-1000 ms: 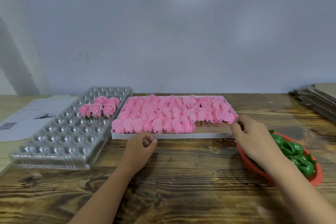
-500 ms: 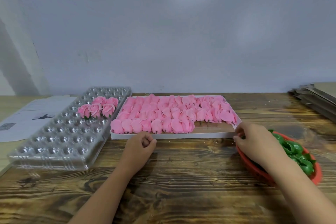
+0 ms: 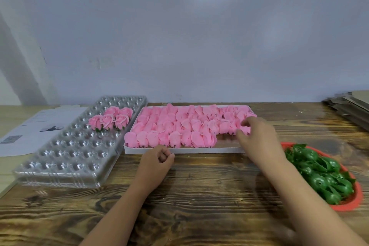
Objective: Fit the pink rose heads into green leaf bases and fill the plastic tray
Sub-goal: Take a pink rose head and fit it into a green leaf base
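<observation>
1. i see my right hand (image 3: 257, 138) reaching over the near right corner of the white box (image 3: 185, 150); its fingers (image 3: 244, 124) are spread loosely at the pink rose heads (image 3: 179, 126), and it is blurred, so i cannot tell whether they pinch one.
2. my left hand (image 3: 157, 163) rests on the wooden worktop (image 3: 199, 195) just near of the box, fingers curled into a fist with nothing in them.
3. the rose heads fill the box in rows, with a bare patch at its near right.
4. the clear plastic tray (image 3: 69, 156) lies left of the box, touching it, with five finished roses (image 3: 110, 119) in its far cups.
5. the green leaf bases (image 3: 319, 173) are heaped in a red basket (image 3: 355, 197) at the near right.
6. printed papers (image 3: 30, 132) lie at the far left.
</observation>
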Motion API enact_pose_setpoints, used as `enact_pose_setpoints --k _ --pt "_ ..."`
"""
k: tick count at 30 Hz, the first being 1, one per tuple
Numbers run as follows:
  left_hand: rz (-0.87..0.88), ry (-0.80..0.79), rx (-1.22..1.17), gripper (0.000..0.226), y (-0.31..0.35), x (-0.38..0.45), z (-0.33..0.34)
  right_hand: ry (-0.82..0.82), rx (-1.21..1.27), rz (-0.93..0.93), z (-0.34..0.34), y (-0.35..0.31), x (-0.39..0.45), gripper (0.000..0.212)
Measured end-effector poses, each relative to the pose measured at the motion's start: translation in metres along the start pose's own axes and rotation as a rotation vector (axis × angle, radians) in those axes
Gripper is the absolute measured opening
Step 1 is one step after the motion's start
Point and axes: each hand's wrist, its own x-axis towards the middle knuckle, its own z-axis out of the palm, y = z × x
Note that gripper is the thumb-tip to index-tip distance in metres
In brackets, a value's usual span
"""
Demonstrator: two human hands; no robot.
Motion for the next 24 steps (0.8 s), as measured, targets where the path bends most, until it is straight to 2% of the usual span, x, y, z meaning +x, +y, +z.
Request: enact_pose_setpoints --k 3,7,13,24 --pt "-0.004 -0.004 0.003 0.014 0.0 0.0 -0.001 -0.128 0.16 0.087 0.033 -0.015 0.008 0.023" --pt "-0.017 0.002 -0.018 0.013 0.0 0.0 -0.002 -0.343 0.164 0.184 0.068 -0.024 0.02 0.041" --pt "-0.021 0.002 -0.038 0.012 0.001 0.001 -0.002 -0.396 0.128 0.289 0.089 -0.021 0.036 0.035" --pt "-0.009 0.0 -0.042 0.013 -0.002 0.002 -0.002 -0.404 0.148 0.305 0.101 -0.024 0.039 0.033"
